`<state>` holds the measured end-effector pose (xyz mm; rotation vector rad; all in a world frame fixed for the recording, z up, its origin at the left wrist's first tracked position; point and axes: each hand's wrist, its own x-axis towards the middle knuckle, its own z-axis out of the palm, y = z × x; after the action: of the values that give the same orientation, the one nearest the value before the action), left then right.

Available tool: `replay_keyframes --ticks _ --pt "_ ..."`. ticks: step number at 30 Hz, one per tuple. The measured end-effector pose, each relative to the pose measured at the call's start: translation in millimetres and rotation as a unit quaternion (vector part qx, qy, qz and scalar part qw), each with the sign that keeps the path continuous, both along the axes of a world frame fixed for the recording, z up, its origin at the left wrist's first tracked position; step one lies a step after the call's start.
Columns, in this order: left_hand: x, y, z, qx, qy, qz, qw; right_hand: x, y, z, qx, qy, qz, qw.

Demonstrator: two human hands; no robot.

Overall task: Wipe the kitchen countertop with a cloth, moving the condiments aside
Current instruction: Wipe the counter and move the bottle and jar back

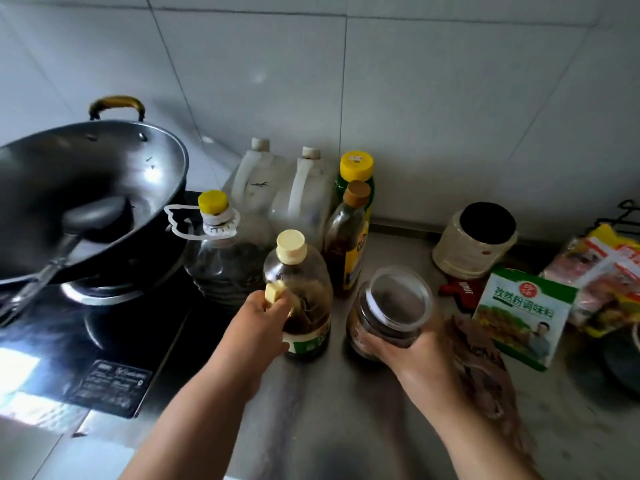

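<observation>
Gripping two things at once: my left hand [268,311] wraps the oil bottle [302,299] by its handle, my right hand [412,344] clamps the lidded glass jar [389,311], cloth [485,368] probably pinned beneath. Clearing step on the countertop [332,403]; next I'd shift both toward the backsplash, then wipe.

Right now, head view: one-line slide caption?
Left hand grips cream-capped oil bottle; right hand holds clear glass jar on steel countertop.

Both forearms were bare to the frame edge; no sleeves, gloves, watch or rings were visible. Left hand [266,318] and right hand [408,348] were uncovered. Nails were too blurred to assess.
</observation>
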<state>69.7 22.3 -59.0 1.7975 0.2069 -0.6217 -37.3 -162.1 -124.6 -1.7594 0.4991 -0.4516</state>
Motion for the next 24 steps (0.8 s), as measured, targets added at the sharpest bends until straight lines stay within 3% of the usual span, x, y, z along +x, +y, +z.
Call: replay_keyframes --ticks 3,9,14,24 --pt "7.4 -5.0 -10.6 0.015 -0.011 0.016 1.0 3.3 2.5 -0.2 0.006 0.001 -0.009 1.0" --pt "22.2 -26.0 -23.0 0.04 -0.057 0.043 0.997 -6.9 -5.5 14.9 -0.074 -0.038 -0.042 0.996" --pt "37.7 -39.2 -26.4 0.046 -0.086 0.057 0.994 -19.5 -11.5 22.7 -0.145 -0.007 -0.049 0.988" --pt "32.4 -33.3 -36.8 0.084 -0.076 0.028 0.993 -1.8 1.1 -26.3 0.021 0.013 -0.034 0.999"
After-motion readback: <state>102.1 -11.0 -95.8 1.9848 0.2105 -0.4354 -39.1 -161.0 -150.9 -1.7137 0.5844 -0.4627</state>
